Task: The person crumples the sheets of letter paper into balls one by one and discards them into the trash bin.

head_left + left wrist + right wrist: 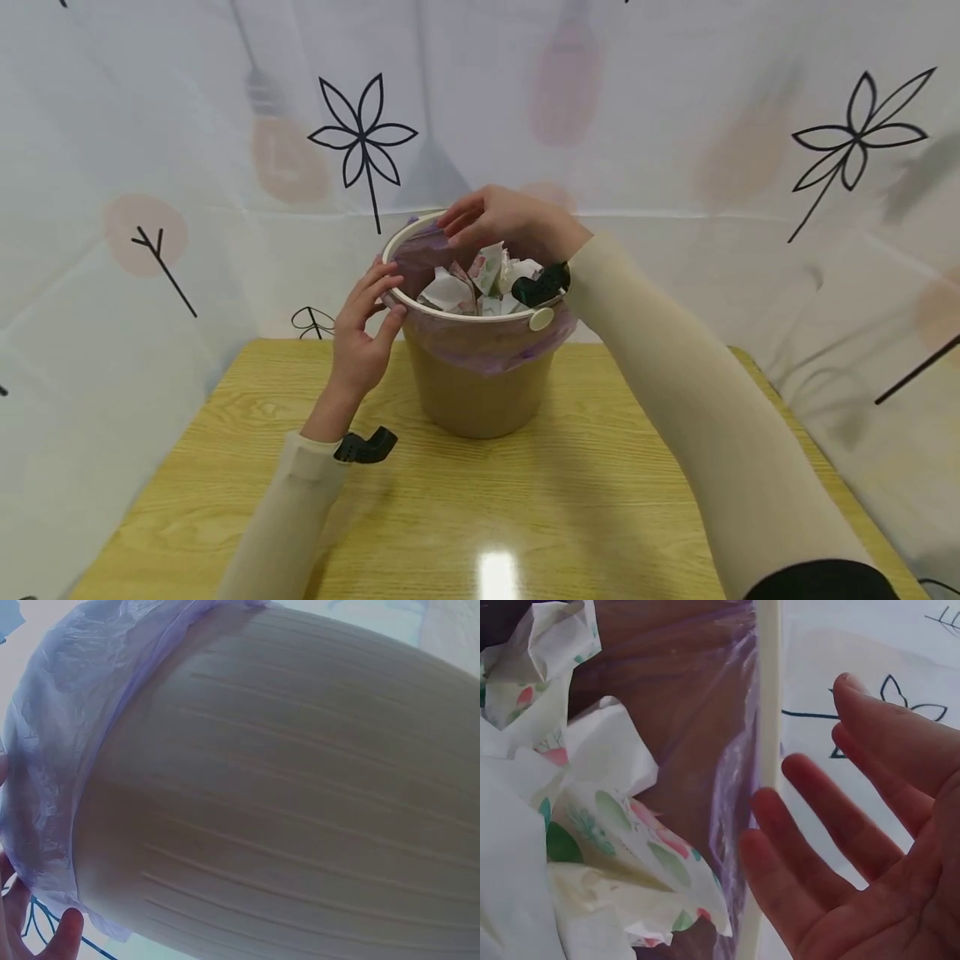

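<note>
A beige trash bin (483, 400) stands upright on the table, lined with a thin purple plastic bag (487, 346) folded over its rim. Crumpled, printed paper (450, 293) fills part of the inside; the right wrist view shows leaf patterns on the paper (615, 825). My left hand (362, 329) rests against the bin's left side at the rim, fingers spread. In the left wrist view, only some fingertips show beside the bag (60, 742). Over the back of the opening hovers my right hand (513, 221), holding nothing. Its fingers (832, 817) are loosely extended near the rim.
The wood-grain table (262, 417) extends around the bin. Behind and beside it hangs a pale cloth (480, 100) with flower and bulb prints. A round cream knob (542, 318) sits on the rim's front right. Black devices (367, 446) are worn on both wrists.
</note>
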A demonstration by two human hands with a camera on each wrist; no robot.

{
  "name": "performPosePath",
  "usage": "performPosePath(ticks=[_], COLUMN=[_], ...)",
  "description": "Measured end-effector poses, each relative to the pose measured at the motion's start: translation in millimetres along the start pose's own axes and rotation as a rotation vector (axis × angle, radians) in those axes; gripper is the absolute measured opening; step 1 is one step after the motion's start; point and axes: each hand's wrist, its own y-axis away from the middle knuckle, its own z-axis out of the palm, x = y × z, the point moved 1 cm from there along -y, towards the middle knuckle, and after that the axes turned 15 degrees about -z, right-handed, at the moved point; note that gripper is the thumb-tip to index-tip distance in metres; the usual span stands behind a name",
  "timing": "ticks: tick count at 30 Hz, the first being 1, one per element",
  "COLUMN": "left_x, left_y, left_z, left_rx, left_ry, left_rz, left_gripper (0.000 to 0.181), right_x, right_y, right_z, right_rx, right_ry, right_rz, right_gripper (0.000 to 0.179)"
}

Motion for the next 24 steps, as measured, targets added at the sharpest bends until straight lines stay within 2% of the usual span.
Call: performPosePath(ticks=[5,12,18,24], left_x=[-1.2,-1.3,1.3,2.7], left_y=[-0.9,-2.6,-0.5,0.8], left_z=[1.0,-1.6,-6.0,-14.6], left_rx=[-0.002,-0.021,-0.025,-0.012], left_ry=[-0.002,0.004,-0.010,-0.046], left_rz=[0.005,0.004,0.007,-0.018], left_gripper=[0.034,0.038,0.042,0.040], right_x=[-2,-6,-6,-3], right_y=[12.5,26.4,52.9,89.5], right_z=[-7,-32,-52,-70], right_rx=[0.026,-0.002,0.059,0.143], right_ry=[-0.064,0.225,0.196,0.185], right_rz=[-0.013,-0.171,-0.170,-0.164], right_gripper=[0.048,0.042,0.042,0.044])
